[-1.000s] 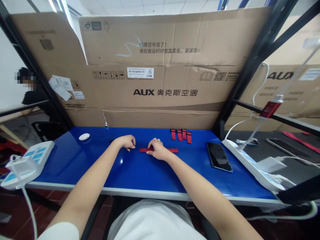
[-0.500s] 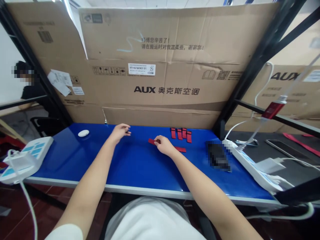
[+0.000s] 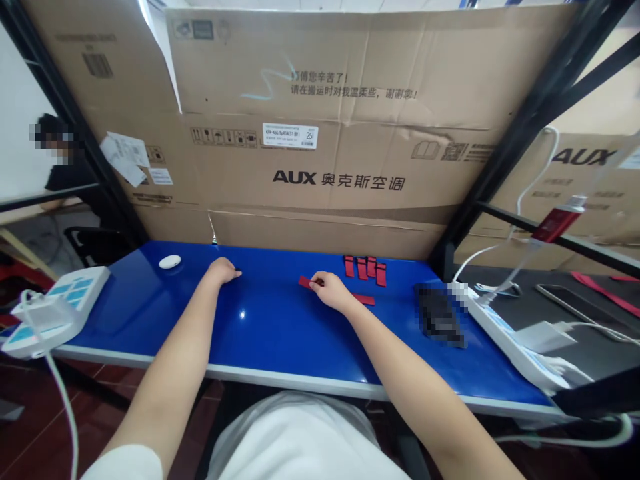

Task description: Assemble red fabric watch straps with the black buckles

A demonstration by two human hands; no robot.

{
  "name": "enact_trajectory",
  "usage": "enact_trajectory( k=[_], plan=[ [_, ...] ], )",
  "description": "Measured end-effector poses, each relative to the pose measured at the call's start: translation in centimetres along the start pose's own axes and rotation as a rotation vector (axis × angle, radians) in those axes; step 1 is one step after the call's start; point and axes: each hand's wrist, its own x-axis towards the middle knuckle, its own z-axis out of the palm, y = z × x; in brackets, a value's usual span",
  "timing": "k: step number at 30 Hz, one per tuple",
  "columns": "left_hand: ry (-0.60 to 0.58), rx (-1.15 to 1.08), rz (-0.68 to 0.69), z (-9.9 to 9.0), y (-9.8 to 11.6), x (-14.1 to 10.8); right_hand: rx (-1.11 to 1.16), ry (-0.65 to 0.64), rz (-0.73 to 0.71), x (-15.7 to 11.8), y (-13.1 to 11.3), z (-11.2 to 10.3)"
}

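My right hand (image 3: 327, 291) is closed in a pinch on a short red strap (image 3: 305, 282), whose free end points left from the fingertips. Just behind that hand, another red strap (image 3: 364, 300) lies flat on the blue tabletop (image 3: 280, 333), partly covered by the wrist. Further left, my left hand (image 3: 221, 272) is low over the table with its fingers pinched together. A small black piece (image 3: 237, 269) shows at its fingertips, too small to name for certain. Several red straps with black ends (image 3: 381, 275) lie in a row near the back edge.
A white oval object (image 3: 170, 262) lies at the left. White power strips stand at the left (image 3: 75, 307) and right (image 3: 520, 340) edges, with cables. A blurred black item (image 3: 440, 317) lies on the right. A cardboard panel (image 3: 320, 220) closes off the back. Another person (image 3: 70, 167) sits far left.
My left hand has moved slightly left and down, and its fingers have closed at a small black piece. My right hand still holds the red strap in about the same place. The view has shifted slightly.
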Motion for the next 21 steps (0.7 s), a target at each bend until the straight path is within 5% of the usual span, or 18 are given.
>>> enact_trajectory(
  k=[4, 12, 21],
  plan=[
    [-0.087, 0.050, 0.001, 3.0, 1.3, 1.2, 0.048, -0.007, 0.019, 0.1, 0.1, 0.0],
    [-0.404, -0.167, 0.303, 7.2, 4.1, -0.7, 0.286, -0.051, 0.107, 0.6, 0.6, -0.4],
    [-0.371, -0.568, 0.220, 8.3, 5.5, -1.8, 0.346, -0.066, 0.091, 0.7, 0.5, -0.7]
  ],
)
